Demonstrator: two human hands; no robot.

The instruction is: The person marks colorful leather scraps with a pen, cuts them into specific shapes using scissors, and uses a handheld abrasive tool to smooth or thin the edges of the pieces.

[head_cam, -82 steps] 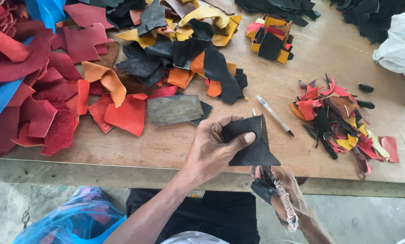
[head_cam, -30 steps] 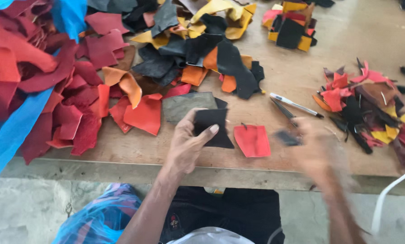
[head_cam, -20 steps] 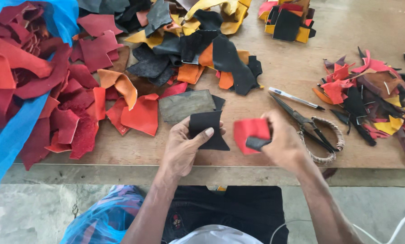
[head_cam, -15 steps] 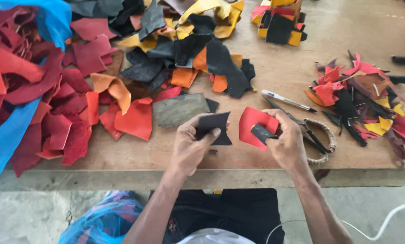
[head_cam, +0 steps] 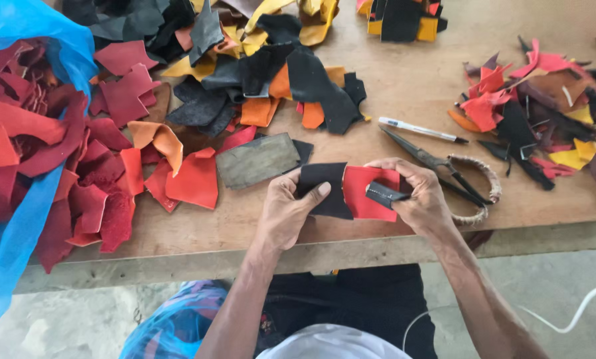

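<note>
Here the left hand pinches a flat black leather piece edge-to-edge against the red leather piece, apparently for matching. The right hand grips the red one and a small dark strip above the wooden desk.

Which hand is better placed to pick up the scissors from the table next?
Probably the right hand. It sits just beside the scissors on the table, while the left hand is farther off pinching the black piece. The right hand does hold the red piece and a small dark scrap.
</note>
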